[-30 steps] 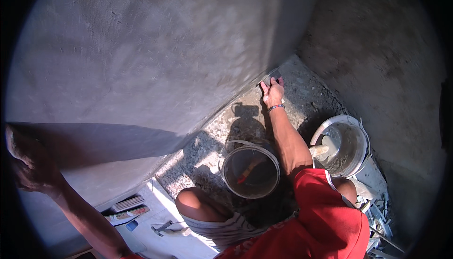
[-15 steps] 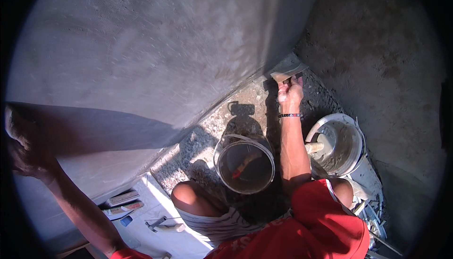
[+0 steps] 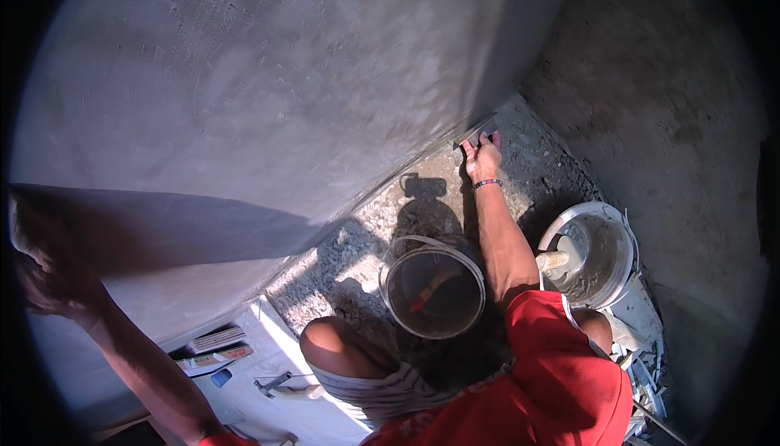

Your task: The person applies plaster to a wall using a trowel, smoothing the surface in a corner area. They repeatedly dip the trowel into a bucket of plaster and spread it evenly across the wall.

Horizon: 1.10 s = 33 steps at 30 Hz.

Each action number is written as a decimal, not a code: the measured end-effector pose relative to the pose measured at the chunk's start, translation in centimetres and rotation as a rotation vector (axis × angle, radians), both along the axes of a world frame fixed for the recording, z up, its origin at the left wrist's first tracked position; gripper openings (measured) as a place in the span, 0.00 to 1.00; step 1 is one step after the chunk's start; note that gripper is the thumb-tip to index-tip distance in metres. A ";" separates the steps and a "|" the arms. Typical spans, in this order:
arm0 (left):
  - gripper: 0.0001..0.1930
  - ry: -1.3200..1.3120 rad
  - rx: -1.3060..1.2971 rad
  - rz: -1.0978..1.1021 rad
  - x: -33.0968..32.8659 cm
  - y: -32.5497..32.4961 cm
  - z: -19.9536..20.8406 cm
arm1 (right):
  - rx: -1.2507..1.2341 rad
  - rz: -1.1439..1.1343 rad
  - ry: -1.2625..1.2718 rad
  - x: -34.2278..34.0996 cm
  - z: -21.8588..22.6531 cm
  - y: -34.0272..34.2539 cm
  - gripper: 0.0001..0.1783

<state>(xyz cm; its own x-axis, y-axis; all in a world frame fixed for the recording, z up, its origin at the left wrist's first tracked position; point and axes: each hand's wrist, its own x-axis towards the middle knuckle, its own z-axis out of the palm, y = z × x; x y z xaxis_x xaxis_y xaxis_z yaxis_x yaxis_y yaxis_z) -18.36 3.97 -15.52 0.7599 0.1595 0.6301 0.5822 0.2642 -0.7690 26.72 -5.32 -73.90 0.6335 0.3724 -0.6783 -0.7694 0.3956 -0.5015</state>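
Note:
My right hand (image 3: 484, 158) is closed on a plastering trowel (image 3: 471, 136) low at the foot of the grey plastered wall (image 3: 268, 80). The trowel's blade lies along the wall's bottom edge, mostly hidden by the fingers. At the far left my left hand (image 3: 49, 263) is raised near the same wall; shadow and the dark picture rim hide its fingers. Between my knees stands a bucket (image 3: 481, 292) of dark liquid with an orange-red handled tool (image 3: 428, 292) in it. To its right, a white bucket (image 3: 626, 243) holds grey mortar and a tool with a pale handle (image 3: 552, 260).
A second rough wall (image 3: 674, 121) rises at the right, meeting the first in a corner. Rubble (image 3: 333, 283) covers the ground. On a white board (image 3: 284, 413) at lower left lie a hammer-like tool (image 3: 276, 383) and a flat box (image 3: 215, 360). Scraps (image 3: 646, 389) lie at lower right.
My right hand has brought the trowel left and slightly nearer, from the corner to the wall's foot; less of the blade shows. The left hand stays almost where it was.

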 end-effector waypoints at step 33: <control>0.12 -0.102 -0.019 -0.061 2.6 0.4 -0.3 | -0.003 -0.303 0.276 0.9 2.8 -1.0 0.17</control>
<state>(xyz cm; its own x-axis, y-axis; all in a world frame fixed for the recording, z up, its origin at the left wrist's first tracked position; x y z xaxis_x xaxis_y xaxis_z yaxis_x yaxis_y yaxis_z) -15.74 4.34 -15.84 0.7009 0.1273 0.7018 0.6721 0.2116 -0.7096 27.67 -6.34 -71.06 0.5085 0.1943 -0.8389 -0.7241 0.6237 -0.2944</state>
